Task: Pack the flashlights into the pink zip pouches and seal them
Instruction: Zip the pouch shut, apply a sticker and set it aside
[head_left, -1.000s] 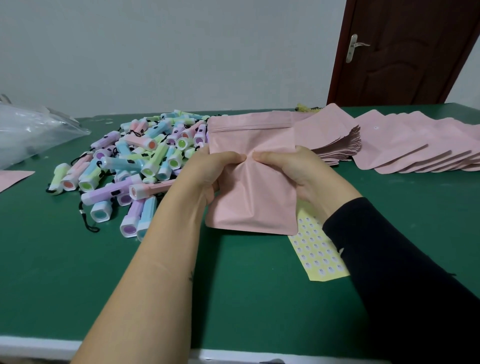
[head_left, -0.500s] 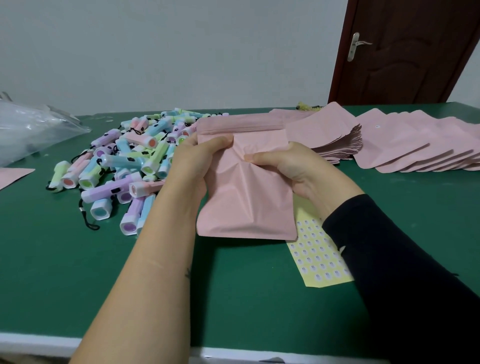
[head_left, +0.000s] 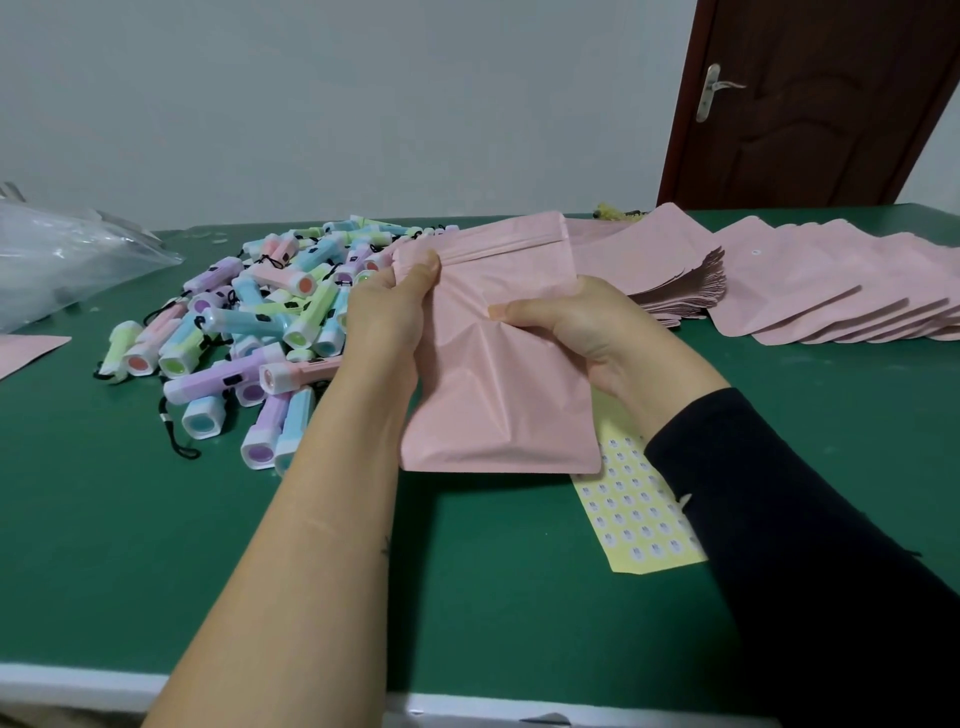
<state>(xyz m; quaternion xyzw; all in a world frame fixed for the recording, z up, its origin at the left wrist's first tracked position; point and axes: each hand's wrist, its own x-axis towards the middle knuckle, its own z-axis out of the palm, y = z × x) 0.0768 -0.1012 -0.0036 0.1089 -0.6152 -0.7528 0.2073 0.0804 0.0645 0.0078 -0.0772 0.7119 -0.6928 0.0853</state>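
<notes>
Over the middle of the desk (head_left: 156, 545), a pink zip pouch (head_left: 498, 384) is held upright, its crumpled front faced toward the camera. Its top left corner is pinched by the left hand (head_left: 387, 317); its right side is gripped by the curled fingers (head_left: 540, 312) of the right hand (head_left: 587, 332). Flashlights (head_left: 270, 322) are heaped toward the far left edge, and spare pouches (head_left: 831, 296) are spread toward the far right.

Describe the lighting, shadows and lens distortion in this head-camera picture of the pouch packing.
Head view: soft, even light, with only a faint shadow on the table under the held pouch. Head view: the wide-angle lens makes the door lean. Head view: pale sheen on the clear plastic bag; left hand and right hand sharp; sticker sheet print too small to read.
</notes>
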